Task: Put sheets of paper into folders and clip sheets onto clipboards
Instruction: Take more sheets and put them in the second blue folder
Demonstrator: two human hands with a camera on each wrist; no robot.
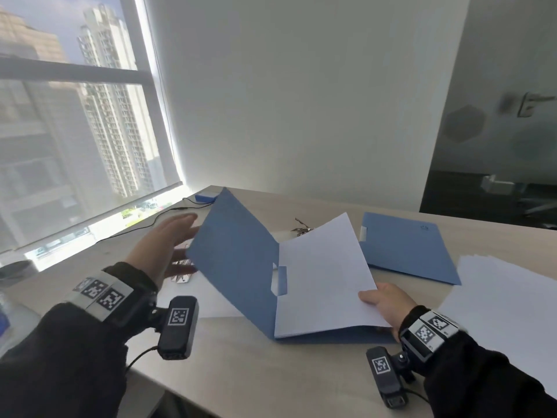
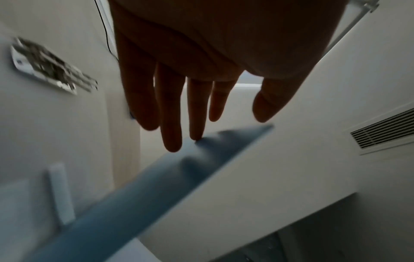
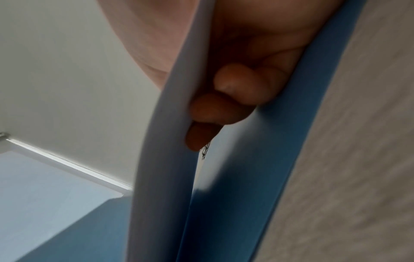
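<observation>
Two blue folders (image 1: 241, 260); two hands (image 1: 168, 245), right on sheets (image 1: 325, 276)

Bare surface (image 1: 241, 357) along near edge; raised folder cover (image 1: 235, 251) blocking centre, closed folder (image 1: 407, 248) and paper stack (image 1: 506, 300) crowding right edge.

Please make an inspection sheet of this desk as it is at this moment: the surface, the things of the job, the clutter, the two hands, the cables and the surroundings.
Surface: light wood-grain table.
Job's things: open blue folder, cover raised; white sheets inside it; closed blue folder behind; loose paper stack at right; metal clips behind the open folder.
Clutter: small blue box at the far edge.
Grippers: left hand flat, fingers straight against the raised cover; right hand pinches the sheets' corner, thumb on top.
Cables: black cable runs toward the box.
Surroundings: window at left, white wall, glass door at right.
</observation>
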